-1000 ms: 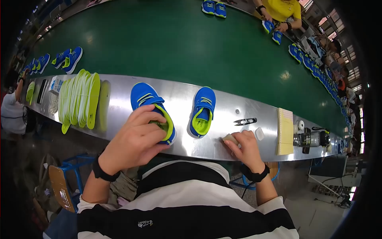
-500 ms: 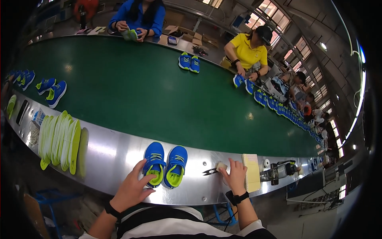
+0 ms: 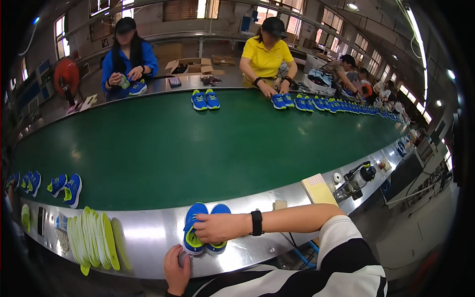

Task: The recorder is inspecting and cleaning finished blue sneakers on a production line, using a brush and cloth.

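A pair of blue sneakers with lime-green lining stands on the metal ledge before me, toes pointing away. My right hand reaches across the right sneaker, which it partly covers. Its curled fingers are closed on the opening of the left sneaker; the exact fingertip contact is partly hidden. Close to the left sneaker's heel, my left hand is open, thumb apart from the fingers, with nothing seen in it. A small beige block lies beyond my right forearm.
Lime and white insoles stand stacked at left. A notepad and a clear bottle lie at right. Beyond the green belt, two people handle blue sneakers; a long row of sneakers runs off to the right.
My right hand has left the beige block and crossed leftward to the left sneaker. My left hand has come off that sneaker and drawn back toward me. The view has tilted up.
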Motion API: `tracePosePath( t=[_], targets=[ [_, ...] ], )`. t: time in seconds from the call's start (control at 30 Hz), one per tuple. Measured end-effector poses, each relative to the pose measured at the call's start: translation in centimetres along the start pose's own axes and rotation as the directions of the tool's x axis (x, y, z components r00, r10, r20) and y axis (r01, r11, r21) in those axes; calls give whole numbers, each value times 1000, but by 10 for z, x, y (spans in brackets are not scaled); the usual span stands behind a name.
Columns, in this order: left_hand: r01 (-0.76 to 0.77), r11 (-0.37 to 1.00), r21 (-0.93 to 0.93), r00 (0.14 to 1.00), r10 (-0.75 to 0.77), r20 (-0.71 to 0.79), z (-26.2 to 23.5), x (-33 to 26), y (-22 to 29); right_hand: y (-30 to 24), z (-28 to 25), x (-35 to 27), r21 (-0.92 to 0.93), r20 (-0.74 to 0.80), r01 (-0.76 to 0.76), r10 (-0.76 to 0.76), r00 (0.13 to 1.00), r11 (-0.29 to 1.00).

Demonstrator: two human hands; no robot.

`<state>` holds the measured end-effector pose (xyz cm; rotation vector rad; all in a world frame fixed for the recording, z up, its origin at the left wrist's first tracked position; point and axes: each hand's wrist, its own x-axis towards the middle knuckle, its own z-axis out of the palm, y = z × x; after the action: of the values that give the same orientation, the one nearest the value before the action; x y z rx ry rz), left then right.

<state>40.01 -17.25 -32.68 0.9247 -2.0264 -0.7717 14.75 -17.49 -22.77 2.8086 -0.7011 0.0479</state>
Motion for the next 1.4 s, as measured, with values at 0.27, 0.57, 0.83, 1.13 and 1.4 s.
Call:
tracePosePath(
  t=[0.27,0.57,0.83,1.13,1.4],
  targets=[
    [-13,999,43,1000,13,3,-20,8,10,-16,-52,-51,434,-187,-745,860,476,507],
    [-18,997,73,1000,19,-1,-13,3,11,288,-116,-183,16,-349,-968,906,-239,-249],
    [-49,997,62,998,52,-48,-3,1,0,250,-106,-99,776,-358,-486,915,187,403],
    [-78,984,162,996,83,-20,-7,-1,0,47,13,20,982,111,78,861,495,-172],
    [-79,969,234,995,92,-45,4,0,6,37,121,34,861,229,363,910,346,-355]
  ],
)
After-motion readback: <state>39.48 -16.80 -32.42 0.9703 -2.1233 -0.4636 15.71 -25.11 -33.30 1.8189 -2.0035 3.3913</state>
